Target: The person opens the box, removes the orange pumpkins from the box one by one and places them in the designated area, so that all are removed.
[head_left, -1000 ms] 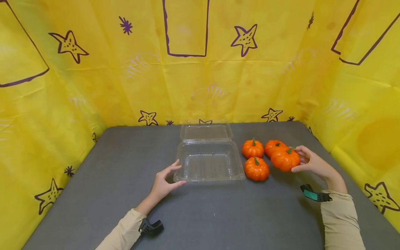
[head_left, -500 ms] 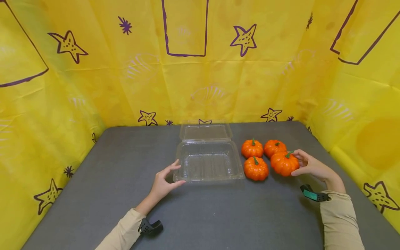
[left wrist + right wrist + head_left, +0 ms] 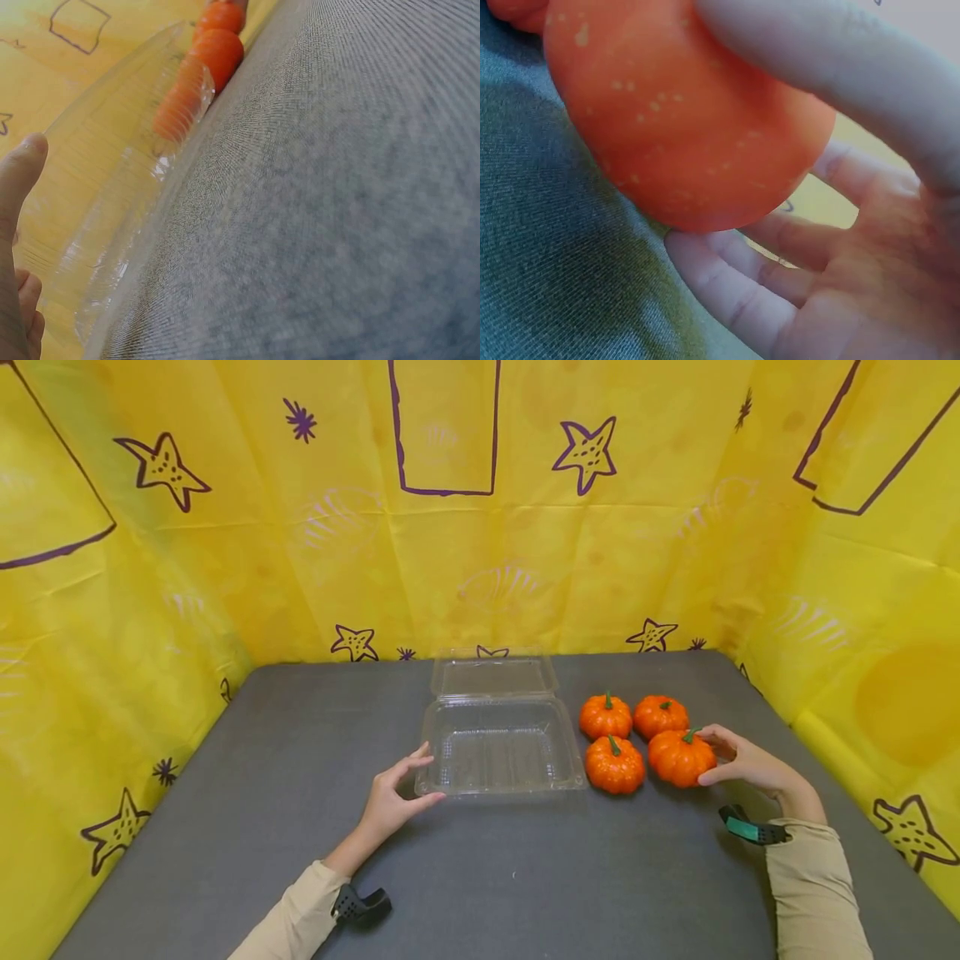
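Observation:
Thumb and fingers of my right hand (image 3: 752,767) hold a small orange pumpkin (image 3: 681,758) with a green stem by its right side. In the right wrist view the thumb presses the near face of this pumpkin (image 3: 652,120), and the fingers reach round beneath it. Beside it three similar pumpkins (image 3: 615,765) sit close together. At the front left corner of a clear plastic clamshell container (image 3: 498,792), my left hand (image 3: 390,793) grips the rim, thumb along the front edge and fingers at the left side. The container's lid (image 3: 495,677) lies folded back; its base holds nothing.
The dark grey tabletop (image 3: 525,877) lies under everything. Yellow cloth (image 3: 480,543) with drawn starfish hangs behind and along both sides. Black straps (image 3: 753,827) sit at the wrists. The pumpkin group stands just right of the container.
My right hand has moved the held pumpkin down and slightly left, away from overlapping the back right pumpkin, to the front right of the group. My left hand has kept its place.

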A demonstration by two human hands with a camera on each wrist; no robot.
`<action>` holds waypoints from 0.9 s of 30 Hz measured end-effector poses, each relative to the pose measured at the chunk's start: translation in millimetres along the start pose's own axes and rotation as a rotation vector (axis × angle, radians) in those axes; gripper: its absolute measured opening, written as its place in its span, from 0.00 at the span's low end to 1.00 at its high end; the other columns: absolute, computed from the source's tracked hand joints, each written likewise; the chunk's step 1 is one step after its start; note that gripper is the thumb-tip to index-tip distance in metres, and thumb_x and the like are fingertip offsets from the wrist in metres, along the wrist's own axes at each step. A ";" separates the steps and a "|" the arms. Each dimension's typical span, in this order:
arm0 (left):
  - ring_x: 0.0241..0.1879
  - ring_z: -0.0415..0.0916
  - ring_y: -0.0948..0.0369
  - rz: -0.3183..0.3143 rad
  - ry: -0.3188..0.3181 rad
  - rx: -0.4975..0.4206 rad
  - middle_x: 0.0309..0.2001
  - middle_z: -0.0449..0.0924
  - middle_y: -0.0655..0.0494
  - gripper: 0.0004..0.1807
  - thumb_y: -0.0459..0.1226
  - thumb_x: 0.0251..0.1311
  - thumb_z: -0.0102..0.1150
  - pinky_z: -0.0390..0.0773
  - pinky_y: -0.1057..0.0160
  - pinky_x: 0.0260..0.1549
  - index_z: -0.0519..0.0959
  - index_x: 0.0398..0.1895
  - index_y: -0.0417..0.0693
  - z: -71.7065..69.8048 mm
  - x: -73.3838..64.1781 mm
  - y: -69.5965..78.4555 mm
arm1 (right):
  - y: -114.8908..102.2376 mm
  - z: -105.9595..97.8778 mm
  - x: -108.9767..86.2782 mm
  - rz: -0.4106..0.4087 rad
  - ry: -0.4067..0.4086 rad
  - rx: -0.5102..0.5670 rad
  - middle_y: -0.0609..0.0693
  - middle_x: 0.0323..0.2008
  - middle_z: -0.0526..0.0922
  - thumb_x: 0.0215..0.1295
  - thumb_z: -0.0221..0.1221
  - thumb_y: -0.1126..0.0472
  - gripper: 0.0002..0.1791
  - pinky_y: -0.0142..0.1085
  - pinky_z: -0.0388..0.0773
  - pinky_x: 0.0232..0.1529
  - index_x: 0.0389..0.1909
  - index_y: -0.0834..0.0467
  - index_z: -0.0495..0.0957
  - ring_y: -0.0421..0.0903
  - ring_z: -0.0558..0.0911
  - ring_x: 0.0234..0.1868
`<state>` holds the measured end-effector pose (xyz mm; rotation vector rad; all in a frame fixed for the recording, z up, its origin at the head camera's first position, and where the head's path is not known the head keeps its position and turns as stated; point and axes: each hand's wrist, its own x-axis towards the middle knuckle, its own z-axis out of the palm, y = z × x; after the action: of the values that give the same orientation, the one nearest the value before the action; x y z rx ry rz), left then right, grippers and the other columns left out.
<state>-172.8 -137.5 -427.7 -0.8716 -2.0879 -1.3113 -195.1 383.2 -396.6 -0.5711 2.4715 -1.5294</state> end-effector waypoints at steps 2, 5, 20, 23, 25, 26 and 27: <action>0.48 0.69 0.40 0.002 0.001 0.001 0.49 0.70 0.31 0.27 0.24 0.28 0.72 0.72 0.53 0.44 0.76 0.40 0.32 0.0 -0.1 -0.2 | 0.0 0.3 -0.8 0.011 -0.001 -0.015 0.45 0.46 0.68 0.50 0.62 0.72 0.25 0.29 0.71 0.41 0.47 0.64 0.62 0.33 0.71 0.44; 0.48 0.69 0.40 -0.006 0.001 -0.002 0.49 0.70 0.31 0.27 0.24 0.28 0.72 0.72 0.52 0.44 0.76 0.40 0.32 -0.1 -0.5 -0.1 | -0.8 0.4 -1.7 0.033 -0.008 -0.024 0.50 0.48 0.66 0.50 0.62 0.71 0.26 0.28 0.71 0.41 0.49 0.66 0.60 0.32 0.70 0.44; 0.48 0.69 0.40 -0.024 -0.004 -0.011 0.49 0.70 0.32 0.26 0.23 0.28 0.72 0.72 0.50 0.43 0.76 0.39 0.32 0.5 0.6 -0.3 | -3.3 -1.1 -1.6 0.156 -0.072 -0.087 0.75 0.59 0.52 0.50 0.63 0.65 0.42 0.49 0.66 0.51 0.59 0.76 0.49 0.72 0.58 0.56; 0.47 0.70 0.39 0.005 0.000 -0.001 0.48 0.71 0.31 0.26 0.23 0.27 0.72 0.73 0.53 0.43 0.76 0.39 0.32 0.6 0.8 -0.4 | -3.2 -1.4 -2.0 0.173 -0.099 -0.074 0.76 0.60 0.49 0.51 0.63 0.65 0.45 0.57 0.61 0.51 0.60 0.76 0.45 0.73 0.55 0.57; 0.47 0.70 0.39 0.005 0.001 -0.004 0.48 0.71 0.31 0.26 0.23 0.27 0.72 0.72 0.60 0.45 0.76 0.39 0.32 0.7 0.9 -0.1 | -3.2 -1.3 -2.1 0.179 -0.111 -0.062 0.76 0.60 0.47 0.51 0.63 0.65 0.46 0.59 0.59 0.52 0.61 0.76 0.43 0.74 0.53 0.57; 0.47 0.70 0.40 -0.001 0.002 -0.005 0.49 0.71 0.31 0.26 0.23 0.28 0.72 0.71 0.62 0.46 0.76 0.39 0.32 0.8 1.1 0.2 | -3.2 -1.4 -2.0 0.181 -0.114 -0.059 0.76 0.60 0.47 0.51 0.63 0.65 0.46 0.59 0.59 0.52 0.61 0.76 0.43 0.74 0.52 0.58; 0.47 0.70 0.39 -0.003 0.001 -0.005 0.49 0.71 0.31 0.26 0.23 0.28 0.72 0.70 0.62 0.46 0.76 0.39 0.32 0.8 1.4 0.5 | -3.4 -1.2 -1.9 0.183 -0.116 -0.054 0.76 0.60 0.46 0.51 0.63 0.65 0.46 0.60 0.58 0.52 0.61 0.76 0.42 0.74 0.51 0.58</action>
<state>-173.4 -136.3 -426.7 -0.8697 -2.0864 -1.3191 -193.0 383.6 -393.1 -0.4163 2.4091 -1.3269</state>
